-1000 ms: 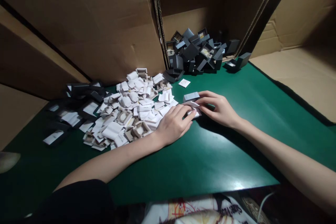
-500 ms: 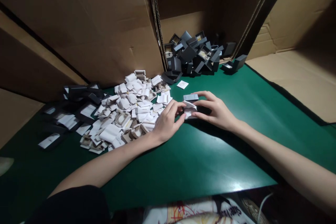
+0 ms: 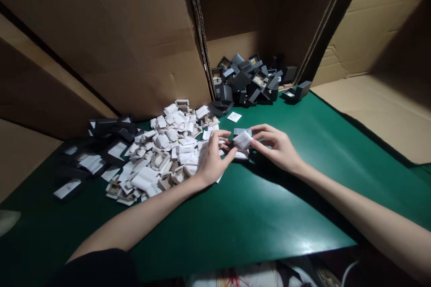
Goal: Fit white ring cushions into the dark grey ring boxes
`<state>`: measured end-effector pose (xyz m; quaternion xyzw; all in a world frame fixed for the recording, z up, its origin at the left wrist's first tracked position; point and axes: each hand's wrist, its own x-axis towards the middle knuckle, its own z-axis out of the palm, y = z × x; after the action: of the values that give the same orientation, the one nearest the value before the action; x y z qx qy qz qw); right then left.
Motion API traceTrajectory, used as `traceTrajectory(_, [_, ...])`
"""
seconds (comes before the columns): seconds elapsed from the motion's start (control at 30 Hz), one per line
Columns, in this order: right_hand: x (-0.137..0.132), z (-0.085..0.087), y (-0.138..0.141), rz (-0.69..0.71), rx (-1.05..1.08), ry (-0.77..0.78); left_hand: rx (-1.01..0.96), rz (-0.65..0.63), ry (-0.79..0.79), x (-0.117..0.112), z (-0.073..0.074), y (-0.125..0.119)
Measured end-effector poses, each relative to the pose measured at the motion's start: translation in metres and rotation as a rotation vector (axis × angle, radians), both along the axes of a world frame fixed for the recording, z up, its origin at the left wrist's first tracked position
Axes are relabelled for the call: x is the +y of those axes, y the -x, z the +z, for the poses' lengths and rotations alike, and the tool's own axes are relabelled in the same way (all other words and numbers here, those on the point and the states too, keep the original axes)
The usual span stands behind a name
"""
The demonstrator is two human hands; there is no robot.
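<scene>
A small white folded paper card [image 3: 243,140] with faint print is pinched at its right edge by my right hand [image 3: 278,148]. The card is tilted in front of a small dark box [image 3: 241,132], whose grey-blue upper edge shows behind it; a white layer shows below. Upper fingers of my right hand lie close to the box's right side. My left hand [image 3: 213,157] is just left of the box, its thumb and fingers apart and holding nothing. Beside it spreads a pile of white paper cards and small tray-like inserts [image 3: 168,136].
Open dark boxes [image 3: 242,80] are heaped at the back against a cardboard wall [image 3: 134,31]. One open box [image 3: 296,93] stands to their right, and a single white card [image 3: 234,117] lies in front. More dark pieces with white papers [image 3: 90,161] lie left on the green table [image 3: 269,215].
The white card has come away from my left fingers and now tilts, face showing, in my right hand. My left fingers have spread and drawn slightly left. The view has shifted a little.
</scene>
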<state>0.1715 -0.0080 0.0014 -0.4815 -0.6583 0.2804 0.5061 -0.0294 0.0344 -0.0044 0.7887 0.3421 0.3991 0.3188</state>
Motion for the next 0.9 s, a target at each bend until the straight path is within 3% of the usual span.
traceTrajectory(0.23, [0.001,-0.003,0.000,0.037,0.053,0.062,-0.009,-0.070,0.145,0.001,0.001,0.000])
traceTrajectory(0.47, [0.001,0.002,0.002,0.100,0.533,0.282,0.019,-0.121,0.043,0.006,0.003,0.001])
traceTrajectory(0.67, [0.002,0.009,0.000,0.010,0.826,0.411,0.015,-0.074,-0.009,0.002,0.009,0.001])
traceTrajectory(0.77, [0.004,0.010,-0.006,0.008,0.879,0.488,0.013,-0.070,-0.022,0.001,0.010,0.001])
traceTrajectory(0.9, [0.005,0.012,-0.011,-0.001,0.863,0.479,0.039,-0.065,-0.017,0.003,0.007,0.001])
